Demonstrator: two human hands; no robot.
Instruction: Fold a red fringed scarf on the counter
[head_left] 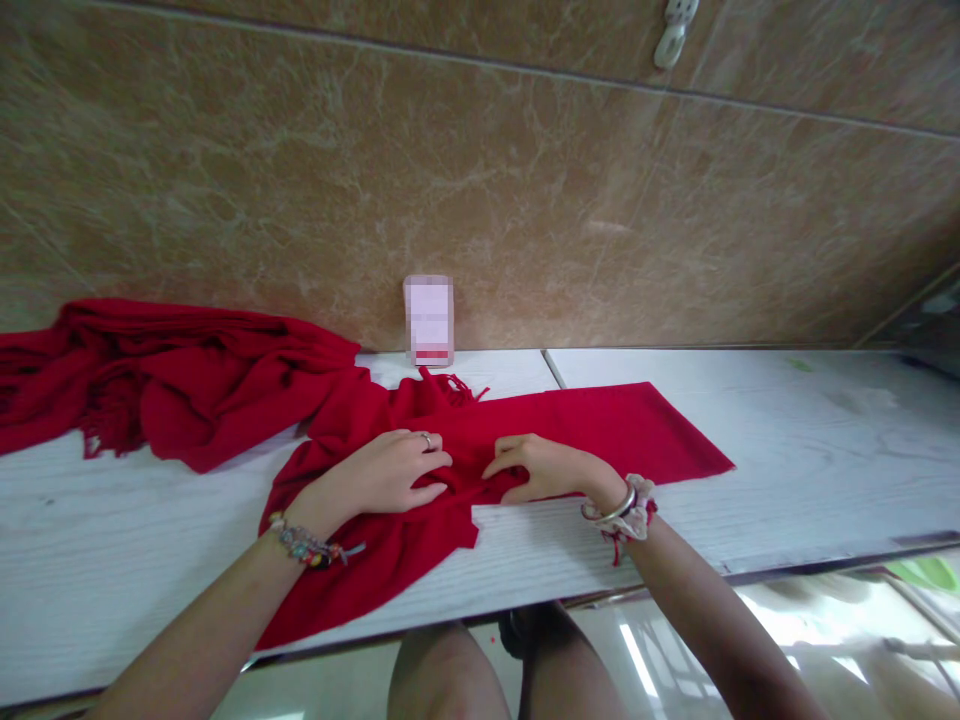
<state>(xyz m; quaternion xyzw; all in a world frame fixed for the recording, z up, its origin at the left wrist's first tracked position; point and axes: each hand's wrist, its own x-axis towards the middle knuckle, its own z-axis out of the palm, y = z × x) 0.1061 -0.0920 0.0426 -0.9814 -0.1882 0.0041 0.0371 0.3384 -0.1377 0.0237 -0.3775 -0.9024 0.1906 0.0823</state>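
Red cloth [600, 430] lies beneath my left hand [397, 472] and right hand [536, 465], fingers curled; I cannot tell whether either grip is closed on it. It stretches along the white counter [810, 430], beside bunched red fabric [217, 390], near a phone [430, 318] against the brown wall [525, 200].

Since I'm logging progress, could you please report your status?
Both hands on red fringed scarf, right end flat, left part bunched; phone-like object upright behind, clear of hands.

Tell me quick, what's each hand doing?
Left hand: fingers curled on the red cloth, grip unclear.
Right hand: same cloth, fingers curled, grip unclear.
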